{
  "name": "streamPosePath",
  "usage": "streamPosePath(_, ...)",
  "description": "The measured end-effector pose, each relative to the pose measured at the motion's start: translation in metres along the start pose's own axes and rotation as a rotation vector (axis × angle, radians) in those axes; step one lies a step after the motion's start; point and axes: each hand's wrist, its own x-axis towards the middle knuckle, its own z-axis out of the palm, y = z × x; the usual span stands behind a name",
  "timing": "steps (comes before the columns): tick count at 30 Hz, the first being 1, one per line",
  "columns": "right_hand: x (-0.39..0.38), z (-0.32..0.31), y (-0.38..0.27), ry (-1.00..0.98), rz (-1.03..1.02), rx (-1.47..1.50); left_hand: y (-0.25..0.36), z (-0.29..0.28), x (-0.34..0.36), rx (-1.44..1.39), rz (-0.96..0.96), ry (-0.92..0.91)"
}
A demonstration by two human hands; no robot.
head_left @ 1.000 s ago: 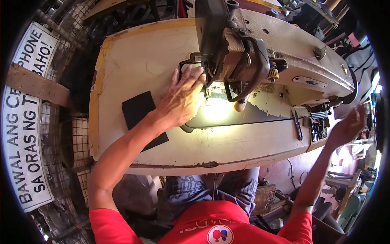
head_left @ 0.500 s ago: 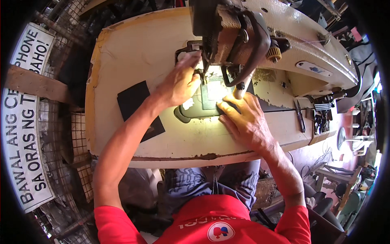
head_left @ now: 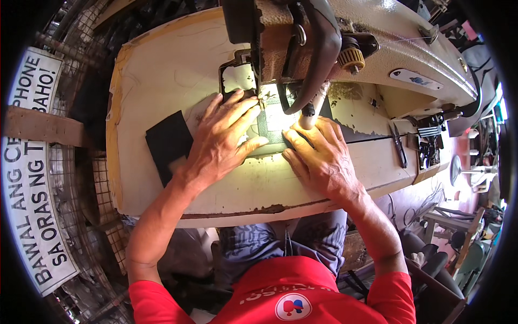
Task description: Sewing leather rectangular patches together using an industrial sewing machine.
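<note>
Under the lit head of a beige sewing machine (head_left: 275,48) lies a small grey-green piece (head_left: 266,123), its middle washed out by the lamp. My left hand (head_left: 221,137) is spread at the left of the needle area, fingertips beside the presser foot (head_left: 260,100), thumb toward the piece. My right hand (head_left: 324,162) rests with fingers apart on the piece's right side, beside a dark curved bar (head_left: 318,75) of the machine. Whether either hand grips the piece's edge is hard to see; both look open. A black flat piece (head_left: 164,140) lies left of my left hand.
The worn table (head_left: 151,70) has a ragged front edge. At its right are a dark slender tool (head_left: 399,148) and a cluster of small tools (head_left: 429,148). A wire grid (head_left: 102,194) with a white sign and a wooden board (head_left: 46,121) stands at the left.
My right hand has come from the table's right end onto the piece. My left hand has shifted down and spread out. The view has moved, so the machine sits higher and further left.
</note>
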Motion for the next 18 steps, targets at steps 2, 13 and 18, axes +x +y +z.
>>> streamPosePath(2, 0.002, -0.002, 0.0, 0.01, 0.002, -0.006, 0.0, 0.0, -0.002, 0.007, -0.027, -0.027)
streamPosePath(13, -0.008, -0.026, 0.003, 0.091, -0.079, 0.059, 0.002, -0.001, -0.002, 0.022, -0.065, 0.002)
streamPosePath(18, -0.032, -0.145, 0.065, 0.488, 0.256, -0.309, 0.0, 0.001, 0.0, 0.084, -0.053, -0.026)
